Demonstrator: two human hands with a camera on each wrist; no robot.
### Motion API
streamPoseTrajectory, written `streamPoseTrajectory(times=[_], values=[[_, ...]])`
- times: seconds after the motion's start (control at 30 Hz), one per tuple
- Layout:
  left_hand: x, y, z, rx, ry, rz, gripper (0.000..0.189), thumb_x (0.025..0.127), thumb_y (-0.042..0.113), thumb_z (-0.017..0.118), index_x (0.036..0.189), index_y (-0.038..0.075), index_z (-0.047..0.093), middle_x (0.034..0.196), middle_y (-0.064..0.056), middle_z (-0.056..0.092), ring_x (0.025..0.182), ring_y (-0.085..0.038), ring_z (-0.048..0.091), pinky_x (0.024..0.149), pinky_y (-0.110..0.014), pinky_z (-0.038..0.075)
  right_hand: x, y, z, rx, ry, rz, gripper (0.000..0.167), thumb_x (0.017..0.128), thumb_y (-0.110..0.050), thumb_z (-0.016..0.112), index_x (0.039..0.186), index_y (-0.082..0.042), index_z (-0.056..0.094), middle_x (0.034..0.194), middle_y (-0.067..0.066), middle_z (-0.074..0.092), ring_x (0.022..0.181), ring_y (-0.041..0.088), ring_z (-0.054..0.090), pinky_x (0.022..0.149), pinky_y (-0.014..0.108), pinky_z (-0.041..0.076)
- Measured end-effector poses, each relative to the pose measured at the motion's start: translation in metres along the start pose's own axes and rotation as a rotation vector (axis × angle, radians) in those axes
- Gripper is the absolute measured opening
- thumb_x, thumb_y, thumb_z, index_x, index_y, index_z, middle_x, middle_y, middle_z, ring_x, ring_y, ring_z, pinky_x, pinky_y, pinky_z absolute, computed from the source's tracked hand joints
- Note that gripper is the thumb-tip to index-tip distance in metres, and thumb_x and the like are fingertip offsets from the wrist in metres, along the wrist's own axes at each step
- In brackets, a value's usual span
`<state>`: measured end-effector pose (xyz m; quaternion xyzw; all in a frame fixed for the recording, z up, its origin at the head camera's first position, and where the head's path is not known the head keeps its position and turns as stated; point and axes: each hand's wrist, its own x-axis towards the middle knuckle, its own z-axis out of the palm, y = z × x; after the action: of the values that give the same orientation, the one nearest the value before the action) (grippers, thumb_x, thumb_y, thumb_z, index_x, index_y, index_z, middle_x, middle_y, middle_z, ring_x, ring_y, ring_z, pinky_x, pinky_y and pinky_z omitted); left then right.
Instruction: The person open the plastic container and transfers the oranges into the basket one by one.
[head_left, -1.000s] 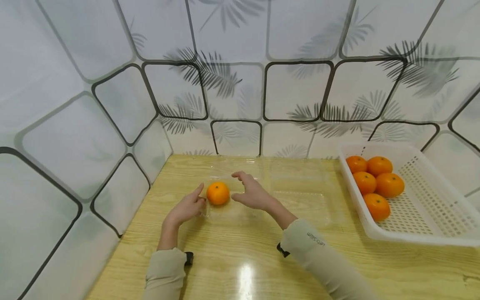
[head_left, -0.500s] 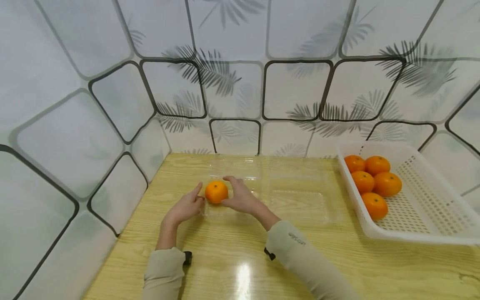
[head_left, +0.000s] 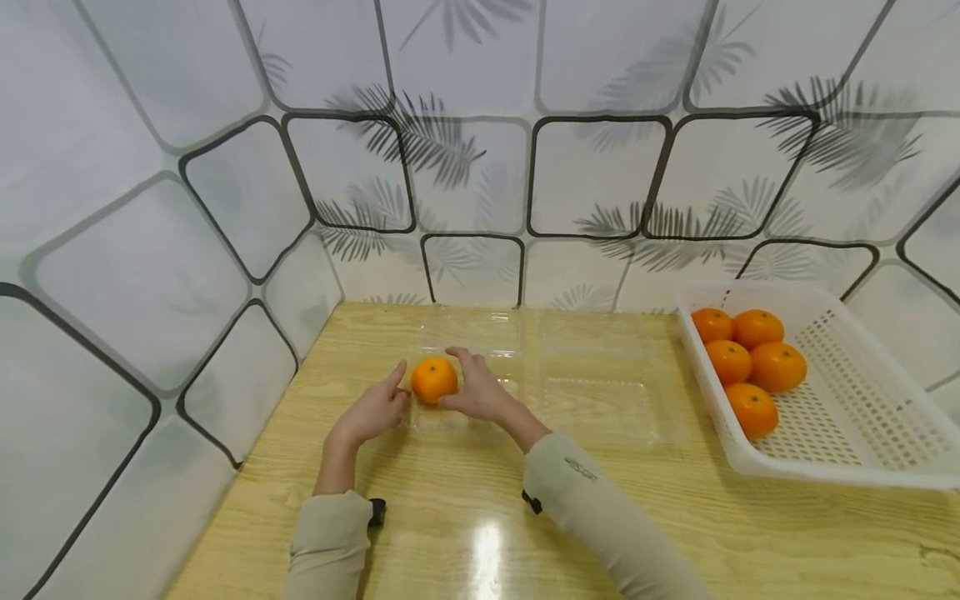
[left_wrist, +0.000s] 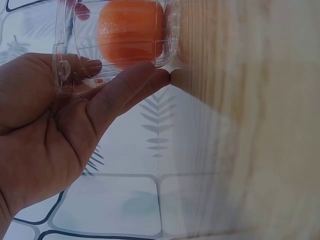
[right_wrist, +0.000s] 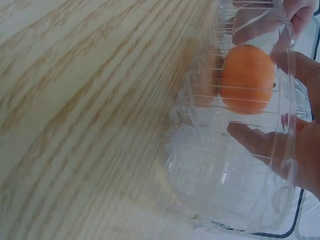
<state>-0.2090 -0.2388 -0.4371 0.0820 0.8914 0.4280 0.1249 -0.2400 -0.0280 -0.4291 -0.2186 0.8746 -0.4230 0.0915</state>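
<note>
An orange (head_left: 433, 381) sits in the left part of a clear plastic clamshell box (head_left: 480, 429) on the table, its open lid lying towards the wall. My left hand (head_left: 372, 414) holds the box's left edge; in the left wrist view the thumb is at the rim and the fingers lie along the outer wall. Reaching inside the box, my right hand (head_left: 480, 389) curves loosely beside the orange's right side. In the right wrist view its thumb (right_wrist: 250, 139) shows through the plastic, with a small gap to the orange. Its other fingers are partly hidden behind the orange.
A second clear plastic box (head_left: 600, 408) lies open just right of the first. Further right stands a white perforated basket (head_left: 847, 475) with several oranges (head_left: 777, 367) along its left side. A patterned wall (head_left: 480, 183) borders the wooden table (head_left: 420, 525) behind and at left.
My right hand has moved left, up close to the orange, and stayed almost still over the last half second. My left hand and the orange have hardly moved.
</note>
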Motion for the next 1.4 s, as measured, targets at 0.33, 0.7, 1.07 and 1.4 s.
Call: streamPoseTrajectory(times=[0.33,0.7,1.07,1.4], values=[[0.007,0.008,-0.001,0.030,0.010,0.023,0.062,0.104,0.004,0.038,0.159,0.002,0.009,0.071,-0.004,0.047,0.056,-0.014,0.042,0.054,-0.027,0.039,0.012,0.007,0.008,0.014,-0.002,0.002,0.088,0.082,-0.013,0.080,0.154,-0.010,0.031,0.143,0.029,0.036,0.121,0.039,0.052,0.102,0.054,0.043],[0.013,0.012,0.003,0.080,0.053,0.043,0.064,0.102,0.002,0.042,0.158,-0.002,0.010,0.071,-0.006,0.049,0.056,-0.015,0.044,0.054,-0.028,0.040,0.018,0.010,0.009,0.020,0.029,0.025,0.085,0.082,-0.014,0.081,0.153,-0.012,0.033,0.142,0.027,0.035,0.117,0.038,0.053,0.101,0.053,0.044],[0.010,0.010,0.011,0.142,0.097,0.074,0.062,0.100,0.001,0.045,0.155,-0.007,0.017,0.081,-0.014,0.057,0.059,-0.014,0.045,0.059,-0.029,0.043,0.017,0.011,0.016,0.008,0.031,0.020,0.084,0.080,-0.017,0.083,0.150,-0.011,0.036,0.137,0.028,0.039,0.110,0.036,0.055,0.097,0.051,0.047],[0.003,0.010,0.015,0.190,0.141,0.100,0.059,0.101,0.003,0.045,0.153,-0.009,0.022,0.089,-0.017,0.064,0.057,-0.015,0.048,0.061,-0.031,0.045,0.013,0.012,0.022,-0.003,0.012,0.046,0.086,0.082,-0.021,0.082,0.152,-0.011,0.033,0.139,0.027,0.038,0.108,0.035,0.056,0.096,0.049,0.048]])
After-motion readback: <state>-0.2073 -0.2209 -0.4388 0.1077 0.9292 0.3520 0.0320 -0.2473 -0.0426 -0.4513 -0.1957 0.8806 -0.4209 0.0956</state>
